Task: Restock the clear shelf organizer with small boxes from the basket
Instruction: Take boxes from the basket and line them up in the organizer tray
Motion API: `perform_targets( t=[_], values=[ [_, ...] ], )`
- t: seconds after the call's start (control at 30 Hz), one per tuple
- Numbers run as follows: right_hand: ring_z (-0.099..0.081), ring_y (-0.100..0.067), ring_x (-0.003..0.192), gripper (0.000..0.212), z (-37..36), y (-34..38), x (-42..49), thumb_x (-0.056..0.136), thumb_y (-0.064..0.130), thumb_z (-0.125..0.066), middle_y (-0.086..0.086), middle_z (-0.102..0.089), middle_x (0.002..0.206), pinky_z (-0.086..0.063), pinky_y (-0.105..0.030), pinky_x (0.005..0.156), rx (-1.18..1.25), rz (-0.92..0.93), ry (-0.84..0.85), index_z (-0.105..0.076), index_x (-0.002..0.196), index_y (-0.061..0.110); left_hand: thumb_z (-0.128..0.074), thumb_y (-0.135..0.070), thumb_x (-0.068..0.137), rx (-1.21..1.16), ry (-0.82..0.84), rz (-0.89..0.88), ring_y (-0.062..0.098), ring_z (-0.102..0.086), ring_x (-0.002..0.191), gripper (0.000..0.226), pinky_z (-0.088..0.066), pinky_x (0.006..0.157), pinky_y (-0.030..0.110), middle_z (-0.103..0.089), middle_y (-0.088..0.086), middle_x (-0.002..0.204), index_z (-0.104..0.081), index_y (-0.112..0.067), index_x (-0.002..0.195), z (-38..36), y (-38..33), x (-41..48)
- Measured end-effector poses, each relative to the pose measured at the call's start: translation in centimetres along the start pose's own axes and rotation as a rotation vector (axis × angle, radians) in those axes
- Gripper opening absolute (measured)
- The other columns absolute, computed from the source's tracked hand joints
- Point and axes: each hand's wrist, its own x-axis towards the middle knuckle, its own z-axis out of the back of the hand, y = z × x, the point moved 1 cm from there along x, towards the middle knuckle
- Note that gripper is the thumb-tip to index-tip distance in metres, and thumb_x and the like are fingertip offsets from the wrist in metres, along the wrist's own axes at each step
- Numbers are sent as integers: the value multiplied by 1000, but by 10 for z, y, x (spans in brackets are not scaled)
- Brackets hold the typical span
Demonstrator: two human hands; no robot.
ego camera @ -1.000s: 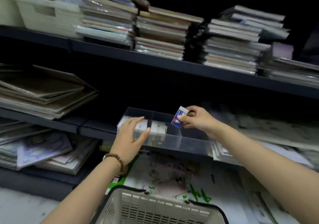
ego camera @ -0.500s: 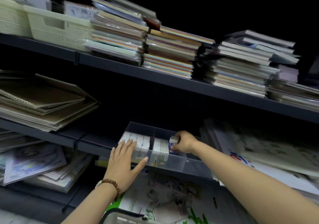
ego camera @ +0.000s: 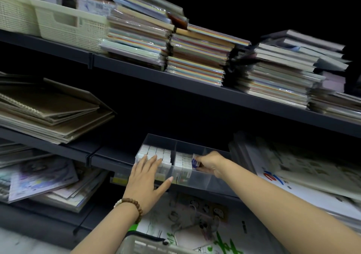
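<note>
**Operator:** Report the supply, nearest item first

**Technician:** The basket (ego camera: pixel 136 244) sits at the bottom edge of the view, below both forearms. Only its rim and part of the lattice wall show, so the number of boxes left inside cannot be read

**Operator:** State of each grip?

**Technician:** On the left hand (ego camera: pixel 147 177) the grip is open and holds nothing. Its fingers are straight and laid flat against the front of the clear shelf organizer (ego camera: pixel 201 182), thumb spread along the front wall. On the right hand (ego camera: pixel 212 162) the grip is closed round one small box (ego camera: pixel 195 163), which has a blue face. It is held inside the organizer at the right end of the middle row (ego camera: pixel 182 161)

**Operator:** Fill level?

**Technician:** The left compartment (ego camera: pixel 156 153) carries a packed block of white boxes. The middle row is part filled. Whether the held box touches the last one in line or sits just beside it cannot be told. The clear wall right of that hand shows no boxes behind it. The organizer stands on the dark shelf (ego camera: pixel 109 157), with paper stacks (ego camera: pixel 195 62) on the level above

**Operator:** Progress?

**Technician:** Judged at about half. Remaining: seat and release this box, then fill the space to its right from the basket
</note>
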Motion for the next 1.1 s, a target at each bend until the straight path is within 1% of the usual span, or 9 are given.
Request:
perform_targets(
  t=[0.2, 0.3, 0.4, 0.43, 0.5, 0.63, 0.8, 0.97, 1.1],
  values=[
    [-61, -24, 100, 37, 1, 3, -3, 92, 20, -58, -21, -59, 123, -52, -27, 83, 60, -21, 75, -53, 120, -4, -25, -66, 88, 69, -7, -11, 9, 9, 143, 71, 8, 114, 28, -3, -12, 156, -11, -30, 148, -1, 3, 0],
    [-62, -25, 106, 41, 0, 3, 0, 91, 17, -61, -21, -59, 123, -52, -31, 91, -107, -7, -1, -51, 122, -8, -24, -66, 88, 138, -26, -21, 9, 6, 143, 69, 9, 114, 31, -5, -13, 156, -11, -32, 147, -3, 6, 1],
    [-57, -23, 114, 47, -3, 8, -6, 91, 18, -60, -15, -57, 126, -52, -13, 69, -308, -24, -63, -44, 127, -7, -23, -66, 88, 185, -37, -16, 9, 6, 144, 69, 9, 115, 34, -3, -13, 156, -9, -34, 147, -3, 11, 1],
    [-56, -22, 116, 47, -4, 9, -6, 92, 19, -59, -14, -56, 128, -49, -12, 64, -346, -21, -73, -43, 128, -6, -23, -66, 88, 193, -31, -18, 8, 6, 143, 69, 9, 115, 34, -2, -13, 156, -8, -34, 147, -3, 13, 1],
    [-54, -23, 118, 49, -3, 9, -5, 91, 21, -60, -14, -55, 128, -48, -15, 67, -382, -3, -83, -43, 128, -5, -23, -65, 89, 193, -11, -24, 8, 8, 143, 69, 10, 114, 35, 0, -13, 156, -5, -34, 147, -2, 15, 1],
    [-53, -29, 118, 46, 1, 3, -3, 92, 19, -59, -17, -53, 130, -45, -28, 91, -219, 50, -55, -46, 128, -6, -25, -63, 90, 153, 21, -40, 7, 9, 143, 69, 10, 114, 32, 2, -13, 156, -4, -32, 148, 2, 13, -3],
    [-56, -25, 116, 36, 22, -8, -29, 96, 12, -51, -14, -54, 129, -51, -25, 83, 82, 190, 36, -48, 130, -1, -32, -59, 90, 18, 29, -118, 3, -4, 142, 64, 1, 116, 24, -13, -15, 154, -18, -31, 146, 7, 3, -20],
    [-68, -10, 93, 21, 39, -62, -66, 98, 15, -47, 4, -68, 110, -56, -17, 67, 180, 283, 127, -66, 103, 18, -36, -60, 89, -51, 277, -121, 3, -23, 135, 60, -19, 112, 20, -28, -15, 147, -28, -32, 142, -19, -2, -58],
    [-70, -14, 85, 18, 27, -159, -71, 97, 11, -48, -4, -70, 104, -57, -20, 67, 176, 61, 218, -63, 105, 13, -36, -57, 91, 184, 637, -84, 10, -28, 135, 62, -23, 111, 27, -31, -6, 148, -26, -26, 144, -58, 16, -106]
  ],
)
